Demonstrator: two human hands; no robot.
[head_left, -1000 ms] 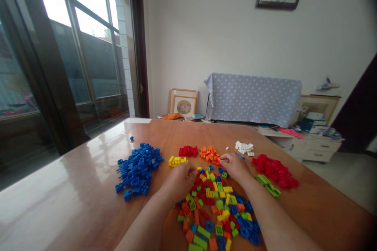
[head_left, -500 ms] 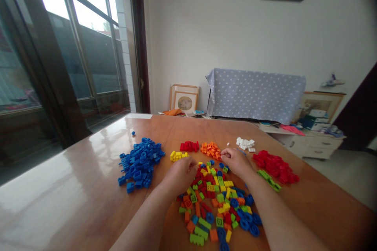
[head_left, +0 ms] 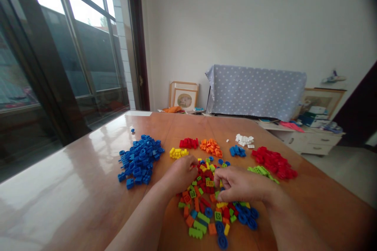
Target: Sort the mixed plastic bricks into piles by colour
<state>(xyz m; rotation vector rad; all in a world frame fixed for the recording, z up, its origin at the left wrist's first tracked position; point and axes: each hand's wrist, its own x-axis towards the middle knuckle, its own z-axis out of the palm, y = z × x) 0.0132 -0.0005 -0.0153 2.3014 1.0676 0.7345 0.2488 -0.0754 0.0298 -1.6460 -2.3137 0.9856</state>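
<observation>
Right hand (head_left: 243, 184) sitting half-open over mixed bricks (head_left: 200, 226); left hand (head_left: 183, 170) curling at their far-left edge; can't tell if either is holding 1.

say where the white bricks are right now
In the head view, the white bricks lie right of centre, beyond the small blue pile.

Person's left hand (head_left: 181, 170) and right hand (head_left: 238, 184): both bare. Wrists bare too. Left forearm (head_left: 138, 215) and right forearm (head_left: 291, 219) uncovered as far as the frame shows, smooth outline, tapering toward the wrist, wider toward the elbow end. Knuckles rounded, fingers fairly thick. Nail detail too soft to read; right forearm seems slightly blurred low down.
</observation>
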